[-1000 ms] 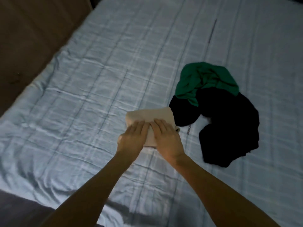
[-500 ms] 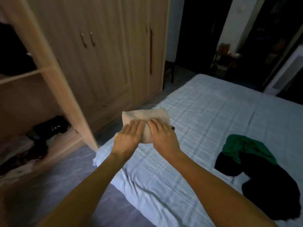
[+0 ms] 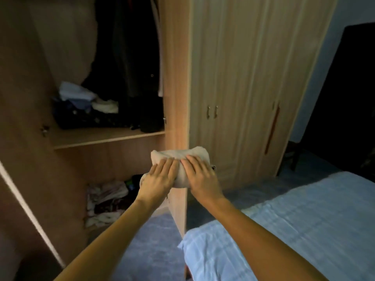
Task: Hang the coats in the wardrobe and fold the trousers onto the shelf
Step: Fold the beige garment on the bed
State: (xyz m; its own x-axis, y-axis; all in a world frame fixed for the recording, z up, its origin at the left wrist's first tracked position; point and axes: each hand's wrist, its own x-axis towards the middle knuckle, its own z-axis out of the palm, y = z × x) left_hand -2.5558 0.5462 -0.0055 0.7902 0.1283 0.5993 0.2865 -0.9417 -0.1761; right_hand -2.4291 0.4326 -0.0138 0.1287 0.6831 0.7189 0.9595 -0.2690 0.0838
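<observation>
One shelf (image 3: 109, 136) in the open wardrobe (image 3: 176, 78), left side, shows bare board along its front edge. Left hand (image 3: 160, 177) and right hand (image 3: 200, 175), side by side, clamp the folded trousers (image 3: 182, 157) in mid-air, lower right of it. Best: lift level, slide in flat.

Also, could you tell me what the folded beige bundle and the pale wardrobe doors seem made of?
The folded beige bundle looks like soft matte cloth, perhaps cotton: it creases and bulges. The pale wardrobe doors look like satin wood-grain laminate or wood: streaky grain.
</observation>
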